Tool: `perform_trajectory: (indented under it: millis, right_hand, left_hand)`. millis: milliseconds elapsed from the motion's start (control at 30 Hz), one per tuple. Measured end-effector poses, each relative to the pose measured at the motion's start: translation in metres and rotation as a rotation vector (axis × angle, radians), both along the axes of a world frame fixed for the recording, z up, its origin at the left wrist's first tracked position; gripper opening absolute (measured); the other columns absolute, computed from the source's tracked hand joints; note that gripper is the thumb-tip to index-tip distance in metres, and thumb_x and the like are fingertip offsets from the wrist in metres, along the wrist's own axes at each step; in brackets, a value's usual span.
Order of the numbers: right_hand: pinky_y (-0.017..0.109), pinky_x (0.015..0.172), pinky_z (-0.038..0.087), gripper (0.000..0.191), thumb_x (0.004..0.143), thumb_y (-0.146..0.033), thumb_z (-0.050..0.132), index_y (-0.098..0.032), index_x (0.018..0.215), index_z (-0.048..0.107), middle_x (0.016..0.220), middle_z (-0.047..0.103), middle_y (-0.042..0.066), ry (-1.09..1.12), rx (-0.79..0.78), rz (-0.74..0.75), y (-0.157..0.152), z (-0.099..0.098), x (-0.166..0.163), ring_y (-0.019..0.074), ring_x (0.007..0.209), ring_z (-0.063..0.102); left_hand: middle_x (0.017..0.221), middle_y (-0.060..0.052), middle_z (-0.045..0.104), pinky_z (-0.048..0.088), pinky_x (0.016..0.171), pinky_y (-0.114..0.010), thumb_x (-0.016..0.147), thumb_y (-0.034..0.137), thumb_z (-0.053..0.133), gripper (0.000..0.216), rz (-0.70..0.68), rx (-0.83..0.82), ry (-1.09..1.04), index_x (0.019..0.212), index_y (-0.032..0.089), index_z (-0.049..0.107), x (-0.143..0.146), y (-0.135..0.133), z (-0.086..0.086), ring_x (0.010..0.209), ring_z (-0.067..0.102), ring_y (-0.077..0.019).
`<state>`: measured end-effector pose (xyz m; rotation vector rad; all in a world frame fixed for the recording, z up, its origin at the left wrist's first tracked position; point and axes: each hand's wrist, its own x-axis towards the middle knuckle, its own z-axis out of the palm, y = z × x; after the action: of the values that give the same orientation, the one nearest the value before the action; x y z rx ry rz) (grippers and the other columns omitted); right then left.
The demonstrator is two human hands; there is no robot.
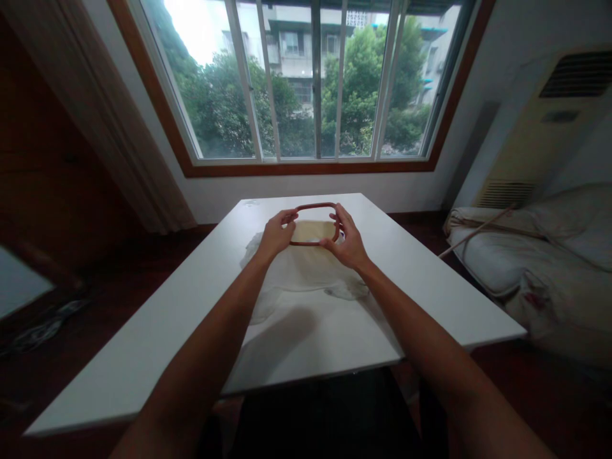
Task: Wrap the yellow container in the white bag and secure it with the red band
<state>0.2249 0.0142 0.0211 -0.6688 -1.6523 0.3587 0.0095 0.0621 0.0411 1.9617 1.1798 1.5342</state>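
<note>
A reddish-brown embroidery hoop [315,206], shaped like a rounded rectangle, is held above the table by its two sides. My left hand [277,233] is closed on its left side, fingers toward the far corner and thumb near the close edge. On the other side my right hand [352,243] grips it with the thumb at the near right corner and fingers along the right side. Thin whitish cloth [306,271] lies spread and wrinkled under the hoop, and a pale yellowish patch shows through the opening. Whether the cloth touches the hoop I cannot tell.
The white table [191,287] has angled far corners and stands before a wide window [296,83]. At the right, a wrapped pale bundle [540,255] with a thin stick sits beside a standing air conditioner [535,140]. A curtain [119,127] hangs at the left.
</note>
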Motion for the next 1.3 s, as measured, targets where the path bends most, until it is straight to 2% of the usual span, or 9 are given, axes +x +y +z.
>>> perform_trajectory:
  millis: [233, 333, 433, 667, 767, 933, 1033, 1167, 1300]
  right_hand:
    - [0.04, 0.087, 0.058, 0.048, 0.09, -0.065, 0.053, -0.026, 0.117, 0.063, 0.134, 0.058, 0.011, 0.29, -0.043, 0.027, -0.012, 0.015, -0.001, 0.0205, 0.095, 0.067]
    - [0.038, 0.078, 0.058, 0.043, 0.091, -0.064, 0.053, -0.023, 0.097, 0.066, 0.103, 0.07, 0.008, 0.404, -0.092, 0.037, -0.01, 0.017, 0.007, 0.0178, 0.079, 0.066]
    - [0.034, 0.068, 0.056, 0.041, 0.084, -0.063, 0.063, -0.022, 0.085, 0.065, 0.077, 0.068, 0.003, 0.411, -0.15, 0.042, -0.007, 0.016, 0.015, 0.0166, 0.07, 0.062]
    - [0.022, 0.044, 0.038, 0.054, 0.076, -0.059, 0.074, -0.023, 0.114, 0.062, 0.068, 0.068, -0.003, 0.304, -0.334, 0.326, -0.012, 0.02, 0.018, 0.0078, 0.046, 0.046]
    - [0.02, 0.039, 0.032, 0.055, 0.073, -0.052, 0.077, -0.024, 0.117, 0.059, 0.067, 0.068, -0.005, 0.345, -0.375, 0.387, -0.014, 0.023, 0.016, 0.0062, 0.042, 0.041]
    - [0.018, 0.034, 0.028, 0.047, 0.071, -0.045, 0.079, -0.026, 0.107, 0.056, 0.067, 0.065, -0.007, 0.529, -0.415, 0.346, -0.012, 0.027, 0.017, 0.0059, 0.04, 0.044]
    - [0.018, 0.037, 0.036, 0.046, 0.07, -0.044, 0.08, -0.026, 0.101, 0.051, 0.069, 0.065, -0.007, 0.595, -0.434, 0.345, -0.01, 0.027, 0.017, 0.0073, 0.046, 0.053]
    - [0.018, 0.041, 0.043, 0.05, 0.069, -0.049, 0.08, -0.026, 0.098, 0.047, 0.077, 0.069, -0.004, 0.571, -0.51, 0.354, -0.007, 0.023, 0.015, 0.0104, 0.055, 0.063]
    - [0.019, 0.04, 0.038, 0.044, 0.074, -0.056, 0.074, -0.024, 0.095, 0.053, 0.072, 0.064, -0.004, 0.453, -0.446, 0.14, 0.002, 0.014, 0.019, 0.0092, 0.05, 0.055]
  left_hand:
    - [0.114, -0.008, 0.071, 0.057, 0.09, -0.039, 0.087, 0.018, 0.046, 0.035, 0.019, 0.133, -0.089, 0.122, 0.02, 0.055, 0.01, -0.012, 0.025, 0.091, 0.071, -0.0171]
    - [0.109, -0.007, 0.074, 0.057, 0.084, -0.039, 0.088, 0.017, 0.048, 0.038, -0.002, 0.118, -0.015, 0.126, 0.02, 0.051, 0.014, -0.02, 0.044, 0.079, 0.07, -0.0162]
    - [0.099, -0.007, 0.076, 0.054, 0.09, -0.04, 0.089, 0.019, 0.051, 0.027, -0.093, 0.087, 0.161, 0.113, 0.017, 0.062, 0.018, -0.031, 0.063, 0.087, 0.07, -0.0192]
    - [0.095, -0.003, 0.075, 0.048, 0.096, -0.039, 0.086, 0.021, 0.059, 0.019, -0.315, 0.178, 0.622, 0.095, 0.024, 0.075, 0.042, -0.044, 0.088, 0.095, 0.067, -0.0231]
    - [0.108, -0.005, 0.071, 0.041, 0.105, -0.044, 0.087, 0.023, 0.061, 0.016, -0.314, 0.296, 0.674, 0.093, 0.025, 0.075, 0.053, -0.047, 0.088, 0.109, 0.062, -0.0256]
    - [0.141, -0.008, 0.056, 0.028, 0.113, -0.05, 0.088, 0.039, 0.065, 0.034, -0.07, 0.426, 0.585, 0.119, 0.025, 0.067, 0.055, -0.067, 0.076, 0.132, 0.047, -0.0314]
    - [0.128, -0.009, 0.065, 0.028, 0.113, -0.049, 0.089, 0.046, 0.063, 0.037, -0.037, 0.408, 0.655, 0.119, 0.025, 0.067, 0.047, -0.077, 0.061, 0.124, 0.053, -0.0303]
    - [0.094, -0.006, 0.072, 0.028, 0.111, -0.051, 0.093, 0.036, 0.054, 0.023, 0.012, 0.364, 0.722, 0.104, 0.027, 0.073, 0.031, -0.071, 0.041, 0.101, 0.061, -0.0271]
    - [0.091, -0.006, 0.072, 0.033, 0.107, -0.049, 0.093, 0.033, 0.053, 0.023, -0.027, 0.345, 0.73, 0.098, 0.027, 0.074, 0.014, -0.059, 0.031, 0.095, 0.063, -0.0252]
